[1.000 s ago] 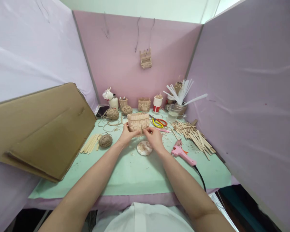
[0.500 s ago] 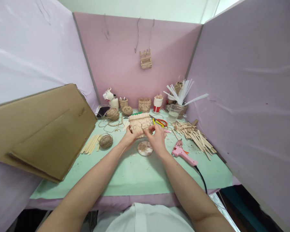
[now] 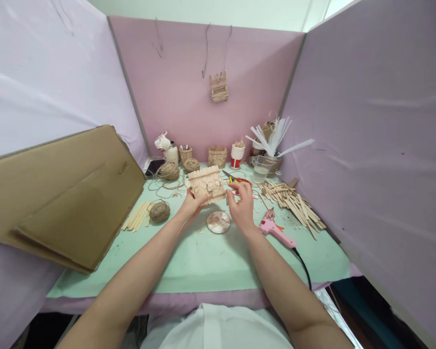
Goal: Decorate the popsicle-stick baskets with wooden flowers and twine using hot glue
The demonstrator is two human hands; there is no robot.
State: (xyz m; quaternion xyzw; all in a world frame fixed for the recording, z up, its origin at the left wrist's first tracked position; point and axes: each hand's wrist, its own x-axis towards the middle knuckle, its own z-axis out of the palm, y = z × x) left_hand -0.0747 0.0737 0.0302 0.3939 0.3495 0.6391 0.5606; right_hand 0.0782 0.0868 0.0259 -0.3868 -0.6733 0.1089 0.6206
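Note:
My left hand [image 3: 192,203] grips a craft-stick piece [image 3: 207,184] by its lower left corner, thumb in front. The piece is pale wood with a scalloped top edge, twine bands and small oval bits on its face; whether it is a flat panel or a box side I cannot tell. It is held tilted above the table. Just off its right edge is my right hand [image 3: 241,203], thumb and forefinger apart, with nothing visible between them. Below the piece lies a round whitish disc [image 3: 218,222] with brown smears.
At right are a pink glue gun [image 3: 276,231] with a black cord and a pile of wooden sticks [image 3: 294,206]. Scissors [image 3: 241,181] lie behind my right hand. Twine balls [image 3: 159,212], pale sticks [image 3: 136,216] and cardboard [image 3: 58,198] are at left. A clear cup [image 3: 260,170] stands behind.
My right hand has come away from the craft-stick piece to the right, and its fingers have parted. The piece has turned and shifted slightly left in my left hand.

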